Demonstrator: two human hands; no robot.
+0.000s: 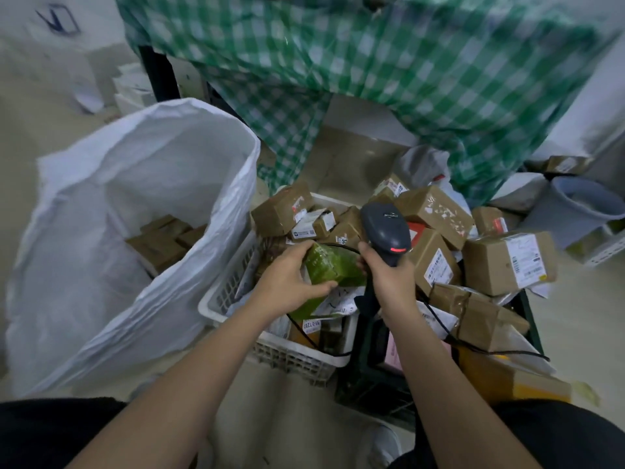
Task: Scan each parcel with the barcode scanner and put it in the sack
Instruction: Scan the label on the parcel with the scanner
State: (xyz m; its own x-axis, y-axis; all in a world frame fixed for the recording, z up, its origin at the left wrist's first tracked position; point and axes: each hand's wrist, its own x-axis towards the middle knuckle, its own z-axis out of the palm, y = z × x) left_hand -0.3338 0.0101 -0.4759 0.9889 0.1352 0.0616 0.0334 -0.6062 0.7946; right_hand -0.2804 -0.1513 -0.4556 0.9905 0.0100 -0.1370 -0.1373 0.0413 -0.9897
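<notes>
My left hand [293,277] grips a green wrapped parcel [333,265] over the white plastic basket [216,299]. Close to its right, my right hand [389,275] holds the dark grey barcode scanner [385,228] by its handle, head up, with a red light on its trigger area. Its black cable [473,343] trails off to the right. The big white sack [135,184] stands open on the left with several brown boxes [165,242] at its bottom. Many brown cardboard parcels [433,211] are heaped in and beyond the basket.
A dark crate [372,384] full of parcels sits right of the basket. A green checked cloth [406,62] hangs from a table behind. A grey bucket [581,211] stands at the far right. White boxes [135,89] lie at the back left on the floor.
</notes>
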